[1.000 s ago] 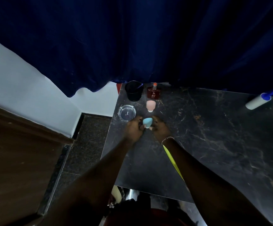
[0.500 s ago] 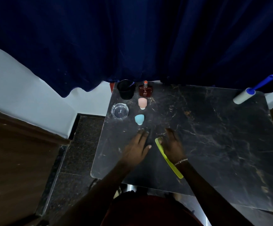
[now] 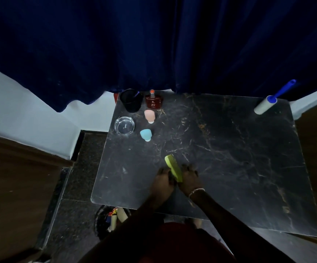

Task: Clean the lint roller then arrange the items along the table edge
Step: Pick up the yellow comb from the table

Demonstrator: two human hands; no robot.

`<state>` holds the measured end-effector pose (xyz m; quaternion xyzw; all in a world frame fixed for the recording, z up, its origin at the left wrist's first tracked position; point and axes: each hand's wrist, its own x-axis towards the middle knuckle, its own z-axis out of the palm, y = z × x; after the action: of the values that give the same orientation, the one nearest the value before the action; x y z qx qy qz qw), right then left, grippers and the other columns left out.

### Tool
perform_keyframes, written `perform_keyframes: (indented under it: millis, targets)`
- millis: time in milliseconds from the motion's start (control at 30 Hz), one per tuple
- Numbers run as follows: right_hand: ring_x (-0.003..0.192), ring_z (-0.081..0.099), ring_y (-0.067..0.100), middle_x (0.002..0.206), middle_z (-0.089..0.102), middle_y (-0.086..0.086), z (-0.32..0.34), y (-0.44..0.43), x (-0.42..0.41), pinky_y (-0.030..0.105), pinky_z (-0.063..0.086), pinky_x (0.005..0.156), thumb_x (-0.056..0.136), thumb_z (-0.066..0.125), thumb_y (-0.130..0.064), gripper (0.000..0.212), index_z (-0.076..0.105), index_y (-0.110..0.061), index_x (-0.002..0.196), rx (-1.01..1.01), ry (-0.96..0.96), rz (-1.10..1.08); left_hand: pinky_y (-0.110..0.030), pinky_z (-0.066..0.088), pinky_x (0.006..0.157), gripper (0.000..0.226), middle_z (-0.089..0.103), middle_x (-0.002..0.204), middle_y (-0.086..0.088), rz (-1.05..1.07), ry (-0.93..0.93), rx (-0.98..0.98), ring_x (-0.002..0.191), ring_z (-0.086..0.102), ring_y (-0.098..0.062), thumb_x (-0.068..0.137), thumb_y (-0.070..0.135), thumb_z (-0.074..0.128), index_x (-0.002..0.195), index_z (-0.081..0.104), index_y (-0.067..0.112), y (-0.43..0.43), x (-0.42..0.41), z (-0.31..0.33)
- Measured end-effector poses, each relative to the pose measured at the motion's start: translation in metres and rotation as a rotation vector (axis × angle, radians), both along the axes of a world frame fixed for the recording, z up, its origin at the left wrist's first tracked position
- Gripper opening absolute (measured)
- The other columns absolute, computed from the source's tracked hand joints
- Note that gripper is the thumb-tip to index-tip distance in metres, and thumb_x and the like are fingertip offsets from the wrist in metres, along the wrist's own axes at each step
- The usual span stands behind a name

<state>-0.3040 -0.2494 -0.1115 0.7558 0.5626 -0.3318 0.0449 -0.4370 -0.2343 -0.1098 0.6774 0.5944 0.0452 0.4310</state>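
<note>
A yellow-green comb lies near the front of the dark marble table, held between my left hand and my right hand, which grip its near end from both sides. Along the table's left side stand a blue sponge, a pink sponge, a brown perfume bottle, a black cup and a glass ashtray. The lint roller, white with a blue handle, lies at the far right corner.
A dark blue curtain hangs right behind the table. A bin with rubbish stands on the floor under the table's front left corner. A white wall and wooden panel are at left.
Both hands let go of the blue sponge and drew back toward me. They have closed on the comb, which now points more upright on the table.
</note>
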Motion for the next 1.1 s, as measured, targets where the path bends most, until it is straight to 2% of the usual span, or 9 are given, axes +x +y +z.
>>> perform_keyframes:
  millis: [200,367,467,567,700,800,867,1000,1100]
  targets:
    - [0.142,0.038,0.033,0.153,0.031,0.017,0.005,0.004,-0.002,0.04,0.038,0.113,0.095,0.056,-0.029,0.065,0.028,-0.007,0.15,-0.012,0.019,-0.076,-0.032,0.051,0.097,0.036,0.073,0.117,-0.016,0.279,-0.093,-0.121,0.11,0.069,-0.032,0.09,0.001,0.064,0.126,0.064,0.002,-0.001,0.013,0.007]
    - [0.113,0.066,0.032,0.12,0.07,0.015,0.007,0.01,0.002,0.035,0.052,0.092,0.089,0.065,-0.023,0.032,0.067,-0.005,0.115,-0.024,0.118,-0.133,-0.015,0.042,0.087,0.033,0.075,0.119,-0.011,0.302,-0.144,-0.097,0.111,0.07,-0.026,0.094,0.004,0.061,0.126,0.066,0.008,0.001,0.016,0.005]
    - [0.108,0.069,0.029,0.113,0.074,0.015,0.005,0.011,0.003,0.031,0.051,0.089,0.093,0.06,-0.021,0.027,0.076,-0.004,0.107,-0.014,0.122,-0.115,-0.03,0.054,0.099,0.029,0.075,0.118,-0.013,0.328,-0.214,-0.159,0.108,0.071,-0.028,0.097,0.008,0.064,0.125,0.067,0.007,0.006,0.014,0.0]
    - [0.108,0.069,0.028,0.111,0.075,0.013,0.009,0.015,0.006,0.029,0.048,0.091,0.091,0.058,-0.017,0.026,0.078,-0.007,0.104,0.063,0.135,-0.205,-0.046,0.062,0.087,0.016,0.074,0.103,-0.023,0.523,-0.429,-0.297,0.089,0.072,-0.033,0.102,0.018,0.064,0.103,0.069,0.004,0.017,0.013,0.0]
    - [0.086,0.071,0.022,0.091,0.077,0.015,0.026,0.027,0.017,0.032,0.055,0.079,0.077,0.06,-0.019,0.026,0.079,-0.006,0.09,0.301,0.287,-0.418,-0.031,0.064,0.066,0.056,0.073,0.089,-0.022,0.737,-0.701,-0.585,0.08,0.075,-0.03,0.105,0.051,0.048,0.108,0.068,-0.002,0.041,0.001,0.016]
    - [0.086,0.072,0.023,0.094,0.077,0.01,0.033,0.037,0.027,0.012,0.046,0.079,0.077,0.072,0.001,0.025,0.081,-0.011,0.097,0.571,0.247,-0.295,-0.027,0.062,0.062,0.075,0.078,0.091,-0.022,0.621,-0.777,-0.719,0.08,0.08,-0.03,0.102,0.065,0.038,0.112,0.068,-0.003,0.064,-0.01,0.026]
    - [0.094,0.07,0.024,0.101,0.074,0.009,0.039,0.044,0.032,0.008,0.042,0.087,0.074,0.074,0.009,0.033,0.081,-0.01,0.1,0.724,0.21,-0.161,-0.025,0.062,0.061,0.067,0.079,0.092,-0.021,0.554,-0.841,-0.773,0.081,0.08,-0.031,0.103,0.061,0.044,0.108,0.07,-0.001,0.077,-0.013,0.034]
    - [0.113,0.061,0.038,0.123,0.067,0.016,0.045,0.059,0.034,0.035,0.047,0.095,0.07,0.082,0.003,0.033,0.082,-0.015,0.098,0.84,0.084,-0.044,-0.027,0.063,0.068,0.02,0.08,0.095,-0.017,0.392,-0.853,-0.753,0.082,0.08,-0.028,0.1,0.02,0.065,0.109,0.071,0.002,0.095,-0.017,0.046]
    - [0.125,0.053,0.041,0.136,0.058,0.019,0.047,0.065,0.031,0.034,0.039,0.104,0.071,0.08,0.002,0.039,0.079,-0.014,0.107,0.858,0.06,-0.072,-0.036,0.065,0.067,0.018,0.078,0.093,-0.017,0.35,-0.838,-0.722,0.075,0.078,-0.028,0.096,0.0,0.065,0.114,0.066,-0.004,0.099,-0.019,0.049]
